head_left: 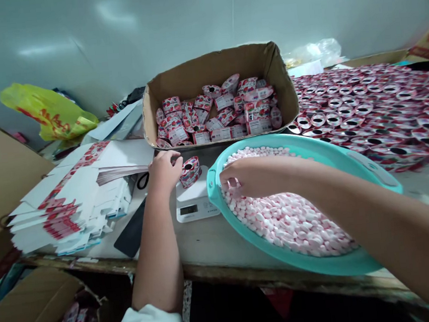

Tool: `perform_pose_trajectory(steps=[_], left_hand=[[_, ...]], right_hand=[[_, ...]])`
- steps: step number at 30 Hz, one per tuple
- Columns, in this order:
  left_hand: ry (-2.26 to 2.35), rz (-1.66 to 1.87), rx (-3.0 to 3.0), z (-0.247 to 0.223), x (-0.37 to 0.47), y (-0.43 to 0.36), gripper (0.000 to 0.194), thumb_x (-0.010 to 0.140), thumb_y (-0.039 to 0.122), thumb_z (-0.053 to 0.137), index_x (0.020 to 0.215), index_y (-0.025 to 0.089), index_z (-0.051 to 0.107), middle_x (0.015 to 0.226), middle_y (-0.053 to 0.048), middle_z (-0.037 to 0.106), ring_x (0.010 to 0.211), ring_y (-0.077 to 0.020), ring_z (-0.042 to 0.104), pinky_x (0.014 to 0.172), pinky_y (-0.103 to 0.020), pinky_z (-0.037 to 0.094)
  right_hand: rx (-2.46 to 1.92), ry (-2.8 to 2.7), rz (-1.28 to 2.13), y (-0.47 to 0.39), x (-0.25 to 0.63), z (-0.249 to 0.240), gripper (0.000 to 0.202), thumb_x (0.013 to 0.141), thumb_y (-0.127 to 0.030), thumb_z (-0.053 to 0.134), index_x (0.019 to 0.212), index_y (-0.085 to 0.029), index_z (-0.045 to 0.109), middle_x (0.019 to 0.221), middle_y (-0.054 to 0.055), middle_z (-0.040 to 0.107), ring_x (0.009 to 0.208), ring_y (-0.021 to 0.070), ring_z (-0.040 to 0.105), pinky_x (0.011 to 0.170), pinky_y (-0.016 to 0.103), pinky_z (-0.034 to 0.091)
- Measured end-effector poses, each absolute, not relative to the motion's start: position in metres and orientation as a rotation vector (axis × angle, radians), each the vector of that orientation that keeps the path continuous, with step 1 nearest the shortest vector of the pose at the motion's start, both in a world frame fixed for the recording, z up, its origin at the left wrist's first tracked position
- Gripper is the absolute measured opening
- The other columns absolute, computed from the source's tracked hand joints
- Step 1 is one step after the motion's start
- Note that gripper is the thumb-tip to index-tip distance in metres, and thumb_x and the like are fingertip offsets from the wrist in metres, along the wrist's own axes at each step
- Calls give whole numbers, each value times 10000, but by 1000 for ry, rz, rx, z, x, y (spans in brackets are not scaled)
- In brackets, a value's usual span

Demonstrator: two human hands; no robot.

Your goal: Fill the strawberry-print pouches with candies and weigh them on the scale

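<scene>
My right hand (244, 177) reaches into a turquoise plastic basin (361, 263) full of small pale pink and white candies (292, 219). Its fingers are curled down among the candies, so the fingertips are partly hidden. My left hand (166, 168) hovers left of a small red-and-white printed packet (190, 172), thumb and forefinger apart, close to its edge; I cannot tell whether they touch. The packet stands on a white digital scale (202, 209) with a dark display, which the basin's rim partly overlaps.
Behind stands a cardboard box (212, 63) holding several filled packets. At right, many open-topped packets (345, 103) stand in rows. Flat printed cartons (77, 194) are stacked at left, beside a dark flat object (132, 229). A yellow bag (46, 111) lies behind them. Another box (35, 310) sits below the table edge.
</scene>
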State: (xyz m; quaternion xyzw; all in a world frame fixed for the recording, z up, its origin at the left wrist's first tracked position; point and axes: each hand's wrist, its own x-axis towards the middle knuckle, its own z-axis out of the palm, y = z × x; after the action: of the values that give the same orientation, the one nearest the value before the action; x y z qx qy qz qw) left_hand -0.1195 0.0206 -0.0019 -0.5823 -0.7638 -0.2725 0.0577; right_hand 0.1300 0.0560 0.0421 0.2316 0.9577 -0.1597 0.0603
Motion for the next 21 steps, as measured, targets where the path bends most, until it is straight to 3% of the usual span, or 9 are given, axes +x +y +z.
perform_pose_trajectory(steps=[4,7,11,15,18,21], left_hand=[[-2368,-757,-1854,4,-115,18,317,891,446,562,1052,221,716,1186,-80,677,1118,-256,615,1003,-370,437],[-2455,-586,-2065,4,-115,17,493,776,573,655,1120,222,698,1164,-89,690,1089,-273,629,928,-338,473],[-2572,-405,-2130,-6,-125,21,469,672,529,709,1023,217,704,1011,-77,730,946,-279,674,795,-310,507],[-2644,-639,-2158,-2,-124,25,443,593,464,714,958,214,705,917,-51,747,878,-289,692,747,-316,535],[-2594,-963,-2307,32,-108,18,517,591,452,701,1053,218,696,985,-41,756,927,-285,702,801,-336,560],[-2404,-1016,-2355,77,-81,11,528,645,513,678,1085,223,699,1044,-54,747,992,-305,687,790,-356,571]], right_hand=[[704,2882,-456,55,130,46,207,819,-167,611,1003,-207,696,933,14,680,752,129,539,641,253,345],[781,2838,-451,50,132,56,219,850,-200,604,1048,-205,698,974,27,703,758,139,563,622,254,343],[892,2907,-447,45,131,63,280,890,-262,597,1146,-182,679,1064,45,710,838,162,596,660,241,371],[901,3226,-535,60,134,55,333,923,-301,575,1219,-157,628,1204,66,660,1003,192,599,851,269,447],[968,3372,-844,75,145,54,599,851,-315,695,1398,-166,501,1352,144,554,1104,234,587,932,330,469],[851,3356,-1395,82,159,65,861,759,-316,795,1503,-272,364,1447,123,487,1154,225,587,902,317,502]])
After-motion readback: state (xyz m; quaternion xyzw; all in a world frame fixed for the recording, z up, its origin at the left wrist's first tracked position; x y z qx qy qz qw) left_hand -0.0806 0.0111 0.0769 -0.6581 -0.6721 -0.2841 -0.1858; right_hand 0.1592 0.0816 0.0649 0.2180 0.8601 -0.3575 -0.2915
